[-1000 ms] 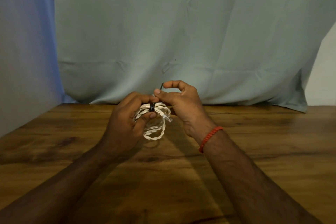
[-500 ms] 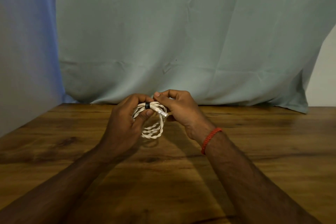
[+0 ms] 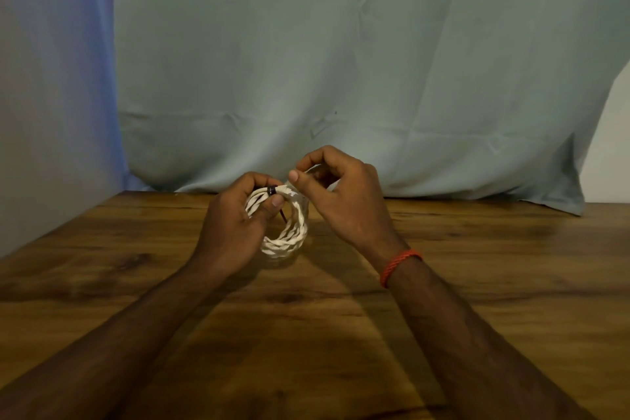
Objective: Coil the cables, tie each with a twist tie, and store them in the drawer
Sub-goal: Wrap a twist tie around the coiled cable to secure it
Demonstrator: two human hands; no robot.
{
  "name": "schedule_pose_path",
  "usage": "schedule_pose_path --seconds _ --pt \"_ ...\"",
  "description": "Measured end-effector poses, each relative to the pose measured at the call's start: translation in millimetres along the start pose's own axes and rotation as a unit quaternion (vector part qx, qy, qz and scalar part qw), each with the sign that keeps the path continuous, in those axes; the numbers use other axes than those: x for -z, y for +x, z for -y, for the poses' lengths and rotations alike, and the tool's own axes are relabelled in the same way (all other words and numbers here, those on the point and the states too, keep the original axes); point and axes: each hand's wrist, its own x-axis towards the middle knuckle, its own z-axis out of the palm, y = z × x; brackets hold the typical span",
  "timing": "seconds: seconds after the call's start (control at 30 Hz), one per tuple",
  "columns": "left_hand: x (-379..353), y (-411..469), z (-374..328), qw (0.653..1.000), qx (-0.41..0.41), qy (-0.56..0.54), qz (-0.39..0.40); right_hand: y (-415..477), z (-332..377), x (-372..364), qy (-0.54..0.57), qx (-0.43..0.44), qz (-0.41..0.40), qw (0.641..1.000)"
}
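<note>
A white braided cable (image 3: pixel 289 238) is wound into a small coil and held just above the wooden table (image 3: pixel 477 283). My left hand (image 3: pixel 235 232) grips the coil's left side, thumb on top near a black twist tie (image 3: pixel 271 190) wrapped round the strands. A thin dark end of the tie sticks down inside the loop. My right hand (image 3: pixel 341 198) has its fingers curled and pinches the coil's upper right part, by the cable's pale connector end. No drawer is in view.
A pale green cloth (image 3: pixel 341 61) hangs behind the table's far edge. A bluish wall (image 3: pixel 51 78) runs along the left side. I wear a red thread band (image 3: pixel 399 266) on the right wrist.
The tie's loose end, held up above the coil by my right hand a second ago, now points down inside the loop. My right hand has shifted onto the coil's upper right.
</note>
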Motion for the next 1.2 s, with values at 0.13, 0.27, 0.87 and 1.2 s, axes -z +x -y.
schedule_pose_path --seconds 0.13,0.27,0.87,1.2 --pt "1.4 0.9 2.0 0.999 0.029 -0.034 0.012 -0.3 2.7 1.2 -0.07 0.108 0.033 0.991" --pt "-0.7 1.6 4.0 0.995 0.067 -0.062 0.029 -6.1 0.4 -0.5 -0.255 0.214 0.102 0.937" --pt "-4.4 -0.8 1.9 0.927 0.226 -0.299 0.014 -8.5 -9.4 -4.0 -0.268 0.269 0.075 0.922" --pt "-2.7 4.9 -6.2 0.89 0.266 -0.37 0.002 -10.5 -3.7 -9.1 -0.324 0.337 0.057 0.882"
